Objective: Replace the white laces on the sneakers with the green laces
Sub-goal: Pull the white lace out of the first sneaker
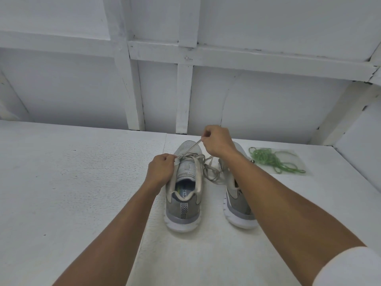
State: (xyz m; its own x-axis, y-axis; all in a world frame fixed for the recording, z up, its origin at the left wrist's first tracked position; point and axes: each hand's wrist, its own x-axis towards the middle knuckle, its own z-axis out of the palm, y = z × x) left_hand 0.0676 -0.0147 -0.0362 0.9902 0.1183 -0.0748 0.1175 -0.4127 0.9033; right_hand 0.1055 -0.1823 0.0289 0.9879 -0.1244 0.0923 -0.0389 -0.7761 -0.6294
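Right hand point(218, 142) pinching worn white flat lace point(191, 148), holding it taut; lace running down-left from pinch to eyelets of grey mesh sneaker point(186, 182). Left hand point(160, 171) gripping sneaker's eyelet edge, bracing. Coiled green cord laces point(268, 158) lying rightward, nearer right hand.

We find wide open tabletop point(61, 182) left of the left sneaker point(183, 195). Loose white laces point(212, 172) clutter the gap before the right sneaker point(235, 203). Green laces point(266, 158) lie just beyond, and the wall point(268, 104) closes off the back.

Single head-worn wide view, forward and down, close above table point(61, 182).
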